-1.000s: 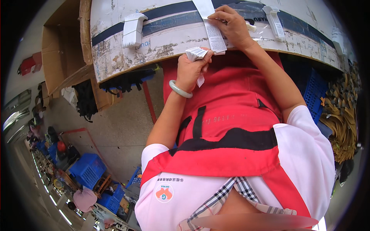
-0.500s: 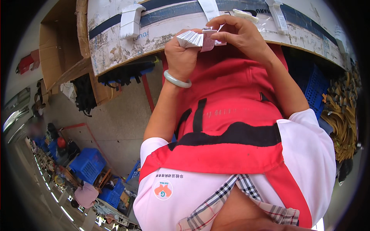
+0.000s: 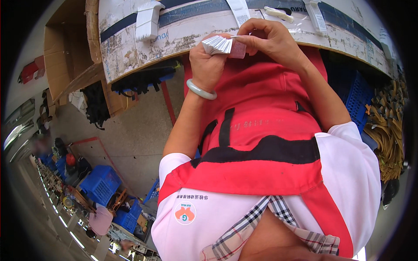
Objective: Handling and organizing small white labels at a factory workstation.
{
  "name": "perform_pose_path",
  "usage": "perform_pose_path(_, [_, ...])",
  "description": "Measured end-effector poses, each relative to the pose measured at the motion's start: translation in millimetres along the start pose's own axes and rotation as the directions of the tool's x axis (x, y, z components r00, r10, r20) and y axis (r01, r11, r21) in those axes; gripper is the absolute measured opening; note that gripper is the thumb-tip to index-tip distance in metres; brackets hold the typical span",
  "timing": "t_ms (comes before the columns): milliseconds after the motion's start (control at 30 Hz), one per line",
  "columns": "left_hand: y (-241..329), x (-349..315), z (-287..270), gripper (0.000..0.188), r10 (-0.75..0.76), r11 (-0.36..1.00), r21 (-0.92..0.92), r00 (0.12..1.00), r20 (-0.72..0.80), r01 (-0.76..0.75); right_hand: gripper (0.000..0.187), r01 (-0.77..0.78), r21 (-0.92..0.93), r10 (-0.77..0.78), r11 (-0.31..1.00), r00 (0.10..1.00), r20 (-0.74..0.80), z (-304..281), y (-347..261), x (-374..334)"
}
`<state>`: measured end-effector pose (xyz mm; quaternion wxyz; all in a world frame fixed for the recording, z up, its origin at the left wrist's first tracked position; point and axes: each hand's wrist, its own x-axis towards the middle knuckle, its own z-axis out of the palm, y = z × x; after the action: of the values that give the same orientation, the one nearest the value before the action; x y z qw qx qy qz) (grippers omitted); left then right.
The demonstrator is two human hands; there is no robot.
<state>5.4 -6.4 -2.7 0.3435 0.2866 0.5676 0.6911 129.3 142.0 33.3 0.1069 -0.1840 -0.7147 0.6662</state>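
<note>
My left hand (image 3: 206, 66), a pale bangle on its wrist, is closed around a fanned bundle of small white labels (image 3: 217, 45) near the table's front edge. Beside the bundle, a small pinkish rectangular piece (image 3: 238, 50) shows between my two hands; what it is and which hand holds it, I cannot make out. My right hand (image 3: 278, 47) is bent close to the bundle, thumb and forefinger pinched at a thin white edge by the labels. Its other fingers are curled and partly hidden.
On the worn white tabletop (image 3: 183, 41) lie white label stacks (image 3: 148, 24), more white strips (image 3: 238, 11), another stack (image 3: 315, 17) and a small off-white bundle (image 3: 279, 15). A cardboard box (image 3: 69, 56) stands left; a blue crate (image 3: 358, 100) and brown straps (image 3: 385, 135) are right.
The pinkish piece sits slightly lower and farther right, and the white paper showing beyond it is out of sight. My right thumb and forefinger have closed to a pinch at the bundle.
</note>
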Motion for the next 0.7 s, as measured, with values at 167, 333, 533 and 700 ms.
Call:
perform_pose_path(167, [8,0,-5,0.012,-0.301,0.921,-0.216,0.944,0.139,0.325,0.015,-0.296,0.226,0.204,0.928,0.912,0.357,-8,-24,-8])
perform_pose_path(333, [7,1,-4,0.035,-0.373,0.818,-0.334,0.875,0.310,0.468,0.011,-0.107,0.178,0.109,0.978,0.994,-0.001,16,-14,-8])
perform_pose_path(533, [-5,-3,-3,0.028,-0.338,0.819,-0.335,0.864,0.373,0.465,0.018,-0.010,-0.081,0.004,0.997,0.997,-0.076,17,19,-7])
perform_pose_path(700, [10,-6,7,0.017,-0.420,0.755,-0.417,0.862,0.284,0.506,0.033,0.273,-0.401,-0.315,0.874,0.948,-0.042,24,11,-14])
